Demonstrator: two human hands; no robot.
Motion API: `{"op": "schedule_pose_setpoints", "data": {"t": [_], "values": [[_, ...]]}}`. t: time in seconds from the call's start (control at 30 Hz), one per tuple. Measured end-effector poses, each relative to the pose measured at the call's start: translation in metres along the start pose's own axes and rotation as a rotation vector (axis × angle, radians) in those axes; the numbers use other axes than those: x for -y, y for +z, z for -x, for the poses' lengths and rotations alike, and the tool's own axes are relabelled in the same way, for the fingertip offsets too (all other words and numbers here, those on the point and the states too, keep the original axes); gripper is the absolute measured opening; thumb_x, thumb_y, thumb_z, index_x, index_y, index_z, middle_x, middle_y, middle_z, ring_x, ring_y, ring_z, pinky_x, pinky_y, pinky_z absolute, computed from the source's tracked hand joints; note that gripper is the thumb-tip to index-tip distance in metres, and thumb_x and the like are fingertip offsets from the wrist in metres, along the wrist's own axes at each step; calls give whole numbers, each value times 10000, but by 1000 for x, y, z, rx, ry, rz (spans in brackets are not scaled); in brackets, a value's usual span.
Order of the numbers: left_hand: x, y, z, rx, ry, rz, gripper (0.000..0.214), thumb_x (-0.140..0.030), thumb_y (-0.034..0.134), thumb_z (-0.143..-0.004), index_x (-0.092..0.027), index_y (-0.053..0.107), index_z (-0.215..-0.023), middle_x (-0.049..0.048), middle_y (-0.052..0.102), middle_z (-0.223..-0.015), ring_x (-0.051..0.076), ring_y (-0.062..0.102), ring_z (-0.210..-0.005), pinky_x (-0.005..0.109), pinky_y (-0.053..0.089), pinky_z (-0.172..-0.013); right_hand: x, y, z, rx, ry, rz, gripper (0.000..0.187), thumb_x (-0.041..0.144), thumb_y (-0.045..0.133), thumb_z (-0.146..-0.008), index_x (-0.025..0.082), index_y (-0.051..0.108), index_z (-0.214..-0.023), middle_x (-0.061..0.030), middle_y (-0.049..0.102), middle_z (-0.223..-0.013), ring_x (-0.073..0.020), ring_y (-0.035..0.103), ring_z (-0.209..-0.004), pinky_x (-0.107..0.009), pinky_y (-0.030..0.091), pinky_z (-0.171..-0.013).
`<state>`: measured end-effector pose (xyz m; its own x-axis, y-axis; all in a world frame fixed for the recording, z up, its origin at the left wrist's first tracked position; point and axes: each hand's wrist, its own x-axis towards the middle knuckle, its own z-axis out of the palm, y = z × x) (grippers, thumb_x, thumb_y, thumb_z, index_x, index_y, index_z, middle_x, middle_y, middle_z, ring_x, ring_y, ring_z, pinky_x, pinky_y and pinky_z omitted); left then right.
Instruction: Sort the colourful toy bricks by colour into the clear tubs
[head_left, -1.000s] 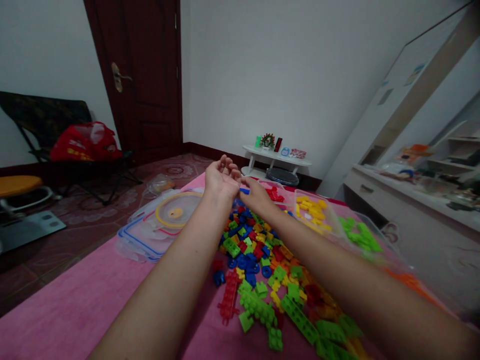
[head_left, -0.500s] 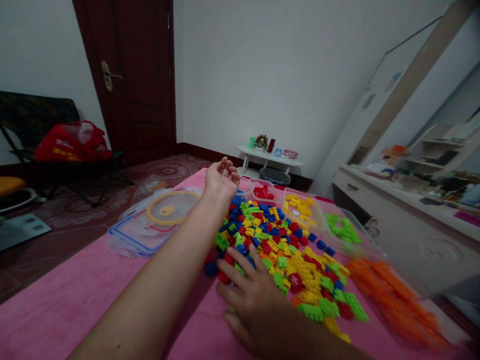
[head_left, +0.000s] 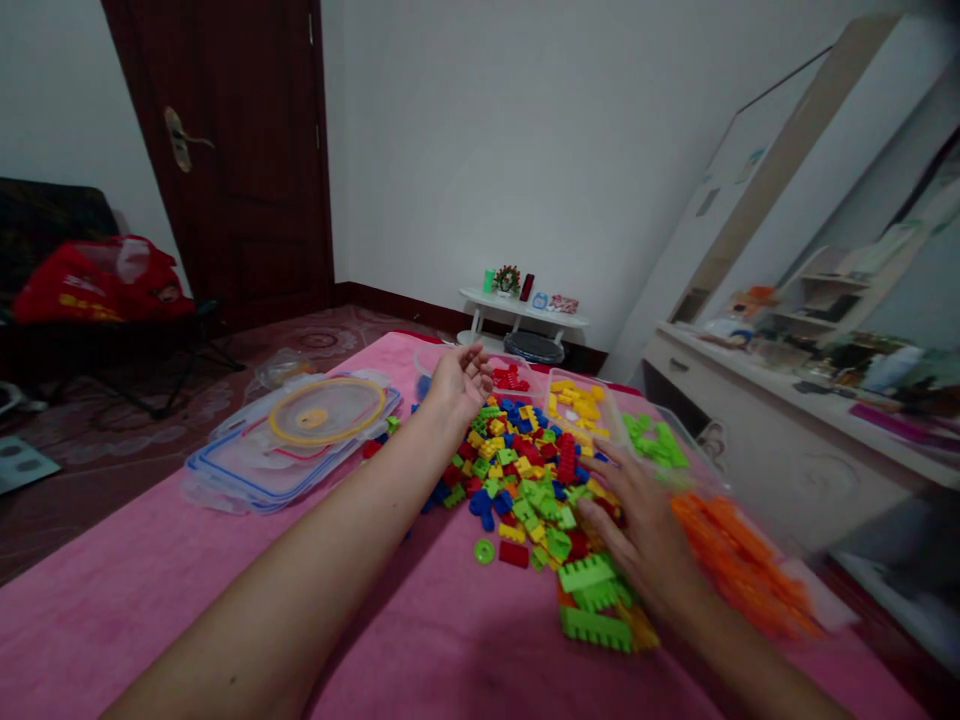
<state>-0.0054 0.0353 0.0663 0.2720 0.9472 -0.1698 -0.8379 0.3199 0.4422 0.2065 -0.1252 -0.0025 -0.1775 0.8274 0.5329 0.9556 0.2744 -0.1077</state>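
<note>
A heap of small plastic bricks (head_left: 529,480) in red, blue, yellow and green lies on a pink cloth (head_left: 150,590). My left hand (head_left: 457,382) hangs above the far end of the heap, palm up, fingers curled loosely; nothing shows in it. My right hand (head_left: 641,535) lies flat on the right side of the heap, fingers spread among green and red bricks. Clear tubs stand behind and to the right: red bricks (head_left: 512,379), yellow bricks (head_left: 577,403), green bricks (head_left: 654,443), orange pieces (head_left: 739,570).
Clear lids (head_left: 292,440), one with a yellow ring, are stacked on the cloth's left. A dark door (head_left: 240,160) and a chair with a red bag (head_left: 97,280) stand at the left. A small white table (head_left: 525,310) is at the wall, a white dresser (head_left: 787,440) at the right.
My right hand has slid from the near left of the heap across to its right side. My left hand has sunk a little. The view has turned to the right.
</note>
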Motion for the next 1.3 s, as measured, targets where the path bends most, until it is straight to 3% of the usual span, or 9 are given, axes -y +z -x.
{"op": "schedule_pose_setpoints", "data": {"t": [0.1,0.2,0.33,0.53,0.73,1.03,1.13,1.3], "values": [[6,-3,-5,-1,-13,-36,78,-102,476,-763,-135,526,-713,-26,526,-513,54,451,-375,132,332,-357,-23,-6,45,2,209,-70,480,432,428,-900,235,419,-1338,-84,333,-1481,-252,295,-1365,-488,282,-1104],[11,-6,-9,3,-13,-54,89,-97,471,-765,-136,525,-707,-26,529,-503,55,454,-364,133,333,-345,-30,-2,85,100,396,-102,605,489,425,-882,229,316,-1418,-97,269,-1516,-273,261,-1384,-508,266,-1107],[15,-9,-10,-3,-24,-81,89,-83,481,-750,-134,517,-686,-29,522,-486,50,452,-353,125,330,-331,-26,11,100,177,508,-152,716,545,457,-838,203,289,-1445,-109,216,-1535,-291,216,-1398,-497,251,-1115],[19,-16,-15,-19,-31,-128,82,-75,491,-725,-134,524,-678,-23,531,-479,54,460,-347,126,344,-326,-17,30,60,68,489,-357,640,527,391,-879,185,326,-1415,-104,303,-1500,-232,248,-1391,-446,219,-1137],[19,-21,-20,-20,-21,-118,97,-93,463,-751,-136,537,-705,-23,542,-495,55,472,-347,128,352,-339,2,48,26,8,487,-456,607,529,399,-887,199,357,-1394,-114,295,-1501,-231,213,-1402,-477,184,-1140],[15,-22,-19,-1,-3,-119,95,-87,471,-750,-133,531,-692,-27,521,-480,54,460,-352,133,337,-346,64,63,-43,59,230,-416,499,433,425,-903,166,446,-1324,-140,176,-1539,-250,157,-1417,-463,215,-1124],[10,-22,-22,8,15,-122,100,-87,473,-749,-132,520,-673,-28,521,-483,50,455,-353,133,338,-352,81,68,-68,94,132,-351,475,411,474,-882,153,493,-1280,-154,257,-1506,-272,192,-1404,-471,214,-1116],[-1,-23,-24,-4,75,-124,78,-85,491,-736,-136,520,-685,-36,531,-500,44,456,-361,128,333,-359,91,69,-91,173,-3,-235,434,401,517,-856,175,535,-1227,-139,468,-1371,-285,395,-1276,-513,268,-1056]]}}
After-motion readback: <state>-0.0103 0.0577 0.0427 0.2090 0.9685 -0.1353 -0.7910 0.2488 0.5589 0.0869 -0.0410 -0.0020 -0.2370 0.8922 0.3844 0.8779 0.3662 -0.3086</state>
